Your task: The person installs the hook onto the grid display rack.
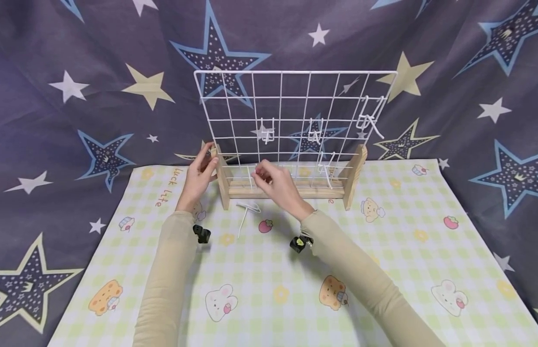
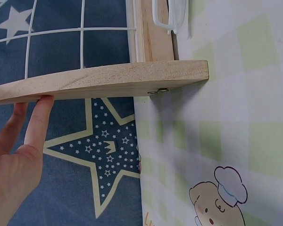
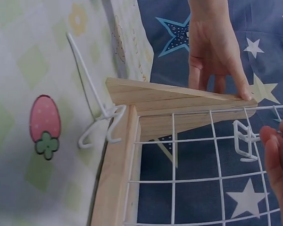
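Observation:
A white wire grid panel [image 1: 281, 97] stands upright in a wooden stand [image 1: 286, 193]. At its lower left, my right hand [image 1: 277, 185] pinches the end of a white wire hook [image 3: 245, 141], which lies against the grid bars. My left hand [image 1: 198, 176] is at the stand's left side, its fingertips touching the wooden side board [image 2: 108, 80]. In the left wrist view those fingers [image 2: 37, 122] look fairly straight. Another white hook [image 1: 248, 208] lies loose on the tablecloth, just in front of the stand.
Several white hooks hang on the grid: one upper right [image 1: 369, 118], one middle left [image 1: 266, 134], one middle right [image 1: 314, 133] and one lower right [image 1: 327, 167]. A checked tablecloth [image 1: 269, 270] covers the table. Behind is a dark star-patterned curtain [image 1: 121, 43].

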